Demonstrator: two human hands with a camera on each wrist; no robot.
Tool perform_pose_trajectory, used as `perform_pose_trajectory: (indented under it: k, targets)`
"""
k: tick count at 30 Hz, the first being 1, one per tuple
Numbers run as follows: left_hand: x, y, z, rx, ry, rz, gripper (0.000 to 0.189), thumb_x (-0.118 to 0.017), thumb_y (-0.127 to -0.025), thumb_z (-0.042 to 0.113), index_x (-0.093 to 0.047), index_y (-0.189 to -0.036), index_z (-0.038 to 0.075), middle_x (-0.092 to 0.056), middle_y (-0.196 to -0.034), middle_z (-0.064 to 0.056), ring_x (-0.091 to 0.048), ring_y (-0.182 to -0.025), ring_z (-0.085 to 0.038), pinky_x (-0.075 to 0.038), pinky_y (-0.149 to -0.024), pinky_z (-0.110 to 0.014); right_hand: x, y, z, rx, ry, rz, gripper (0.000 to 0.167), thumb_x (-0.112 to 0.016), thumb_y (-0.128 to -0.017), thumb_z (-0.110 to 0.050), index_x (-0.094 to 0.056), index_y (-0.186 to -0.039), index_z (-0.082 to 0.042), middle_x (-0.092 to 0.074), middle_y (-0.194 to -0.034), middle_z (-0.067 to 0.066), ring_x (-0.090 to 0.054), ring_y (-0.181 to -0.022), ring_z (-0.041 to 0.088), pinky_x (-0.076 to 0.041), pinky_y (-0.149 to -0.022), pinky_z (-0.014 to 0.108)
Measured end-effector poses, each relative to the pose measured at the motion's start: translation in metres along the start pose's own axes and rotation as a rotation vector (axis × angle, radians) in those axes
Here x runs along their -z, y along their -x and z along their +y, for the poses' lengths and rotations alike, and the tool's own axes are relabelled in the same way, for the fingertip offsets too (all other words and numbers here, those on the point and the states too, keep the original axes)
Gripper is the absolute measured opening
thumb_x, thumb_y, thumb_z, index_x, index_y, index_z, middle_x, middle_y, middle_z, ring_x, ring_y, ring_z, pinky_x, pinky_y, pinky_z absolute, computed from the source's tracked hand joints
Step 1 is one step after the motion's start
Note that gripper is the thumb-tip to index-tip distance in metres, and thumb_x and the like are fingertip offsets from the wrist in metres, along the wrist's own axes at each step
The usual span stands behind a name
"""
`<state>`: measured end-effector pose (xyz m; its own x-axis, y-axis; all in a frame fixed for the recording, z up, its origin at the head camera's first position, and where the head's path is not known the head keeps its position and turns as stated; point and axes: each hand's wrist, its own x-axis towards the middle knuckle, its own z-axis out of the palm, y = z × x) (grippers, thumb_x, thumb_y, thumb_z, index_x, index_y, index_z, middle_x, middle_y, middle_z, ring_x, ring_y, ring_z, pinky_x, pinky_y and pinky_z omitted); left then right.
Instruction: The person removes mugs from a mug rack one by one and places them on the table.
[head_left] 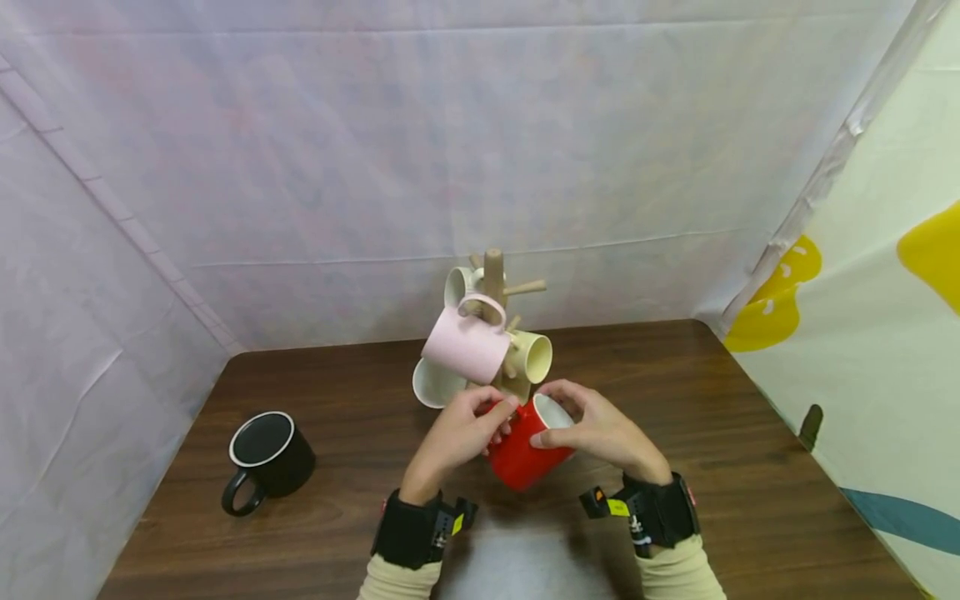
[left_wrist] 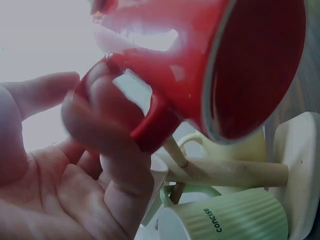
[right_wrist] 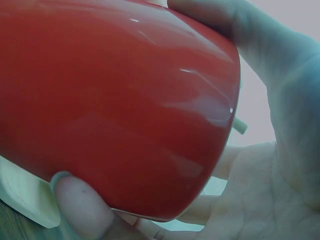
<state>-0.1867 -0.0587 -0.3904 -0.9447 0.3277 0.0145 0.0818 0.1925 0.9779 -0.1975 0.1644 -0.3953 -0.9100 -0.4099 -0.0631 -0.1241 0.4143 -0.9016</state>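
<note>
Red and glossy, the mug (head_left: 528, 458) was tilted above the counter (head_left: 360, 400), just in front of the wooden stand's (head_left: 493, 275) lower part; the left hand (head_left: 459, 429) had its fingers curled about the handle, while the right hand (head_left: 603, 429) gripped the body near the mouth, thumb on one side and fingers on the other; so both hands were taken up with that one mug, and from where I stood I could not tell whether any peg reached into its handle.

Beyond it, four mugs were on the stand: a pink mug (head_left: 465, 346) in front, a yellow mug (head_left: 536, 358) to the right, a cream mug (head_left: 455, 287) high behind and a pale mug (head_left: 435, 385) low on the left; an upper peg (head_left: 527, 287) stuck out bare at the right.

By my reckoning the work was partway through: four mugs in place, the red one in hand and not settled; farther out, a black mug (head_left: 288, 467) sat on the counter to the left, well apart from the stand, no hand on it, and looked to me like the one left to deal with.
</note>
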Motion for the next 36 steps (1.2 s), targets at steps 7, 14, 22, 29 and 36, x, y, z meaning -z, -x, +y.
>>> perform_pose_trajectory:
  k: [7,14,22,29,36]
  targets:
    - [-0.003,0.002,-0.001,-0.004,-0.095,0.042,0.041,-0.059,-0.098,0.039,-0.062,-0.08,0.003,-0.048,-0.064,0.001,-0.047,-0.06,-0.013,-0.041,-0.056,-0.028,0.0,0.0,0.0,0.018,0.045,0.001,0.057,-0.082,-0.078,-0.03,-0.057,-0.127,-0.015,-0.063,-0.111,0.007,-0.058,-0.099,0.026,-0.052,-0.08,0.038]
    - [-0.005,0.003,-0.005,-0.009,-0.126,0.079,0.046,-0.057,-0.098,0.043,-0.059,-0.071,0.006,-0.046,-0.059,0.002,-0.045,-0.056,-0.012,-0.04,-0.053,-0.028,-0.002,0.0,0.0,0.026,0.062,0.0,0.059,-0.083,-0.077,-0.032,-0.056,-0.128,-0.017,-0.062,-0.112,0.006,-0.058,-0.1,0.025,-0.052,-0.08,0.038]
    - [-0.006,0.006,-0.007,-0.002,-0.094,0.102,0.048,-0.059,-0.098,0.043,-0.056,-0.069,0.004,-0.043,-0.057,0.002,-0.043,-0.056,-0.012,-0.036,-0.053,-0.026,-0.002,0.001,-0.001,0.048,0.051,0.004,0.066,-0.084,-0.077,-0.034,-0.053,-0.133,-0.016,-0.057,-0.121,0.007,-0.055,-0.106,0.026,-0.051,-0.084,0.038]
    - [-0.006,0.007,-0.011,0.002,-0.07,0.133,0.049,-0.061,-0.097,0.04,-0.051,-0.066,0.003,-0.042,-0.057,0.002,-0.044,-0.059,-0.013,-0.037,-0.055,-0.026,-0.003,0.003,-0.003,0.067,0.069,0.01,0.069,-0.085,-0.076,-0.037,-0.053,-0.135,-0.02,-0.053,-0.125,0.007,-0.053,-0.108,0.027,-0.049,-0.087,0.039]
    - [-0.005,0.01,-0.011,0.019,-0.048,0.156,0.046,-0.06,-0.098,0.035,-0.051,-0.066,0.002,-0.043,-0.058,0.002,-0.044,-0.059,-0.014,-0.036,-0.055,-0.025,-0.005,0.004,-0.005,0.093,0.047,0.02,0.071,-0.086,-0.075,-0.034,-0.051,-0.136,-0.025,-0.052,-0.128,0.006,-0.053,-0.109,0.026,-0.048,-0.088,0.04]
